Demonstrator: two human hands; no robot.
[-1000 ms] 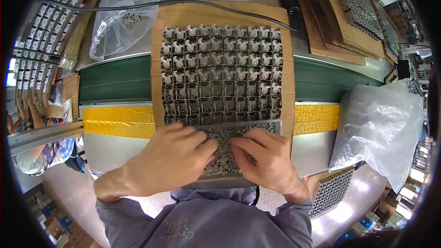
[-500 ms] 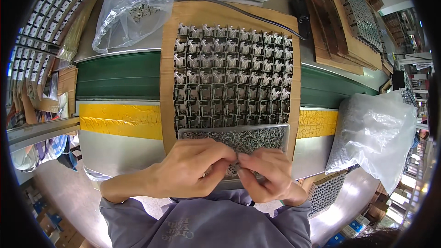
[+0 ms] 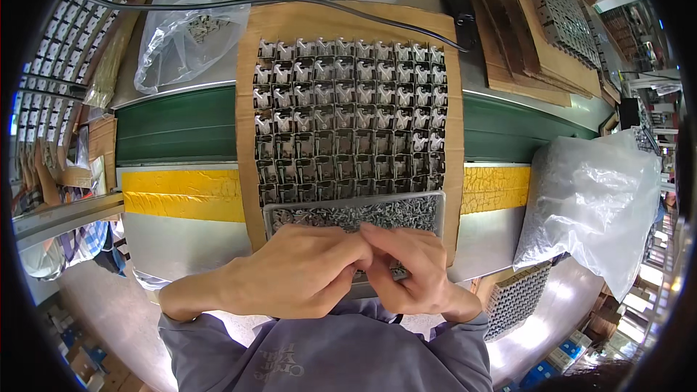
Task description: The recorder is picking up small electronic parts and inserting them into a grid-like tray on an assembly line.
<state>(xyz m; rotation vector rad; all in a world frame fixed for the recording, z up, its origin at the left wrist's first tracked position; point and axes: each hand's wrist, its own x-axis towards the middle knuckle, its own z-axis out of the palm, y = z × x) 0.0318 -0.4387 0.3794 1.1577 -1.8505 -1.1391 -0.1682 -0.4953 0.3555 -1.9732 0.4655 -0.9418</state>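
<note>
Cardboard sheet point(image 3: 305, 23): bare margins left and right of the metal brackets point(image 3: 352, 116), open room beyond both edges. Tray point(image 3: 441, 210): far rim just beside the nearest bracket row. Left hand point(image 3: 298, 268) and right hand point(image 3: 410, 268): together above the tray; grip contents cannot be determined. Small metal parts point(image 3: 403, 212): loose inside the tray.

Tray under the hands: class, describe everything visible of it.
The tray is an open, rectangular, seemingly translucent plastic container. It holds many small, grey, metallic-looking pieces. It lies at the near end of the cardboard, its far rim beside rows of metal parts. The left hand and right hand hide much of its near side; contact is unclear.
</note>
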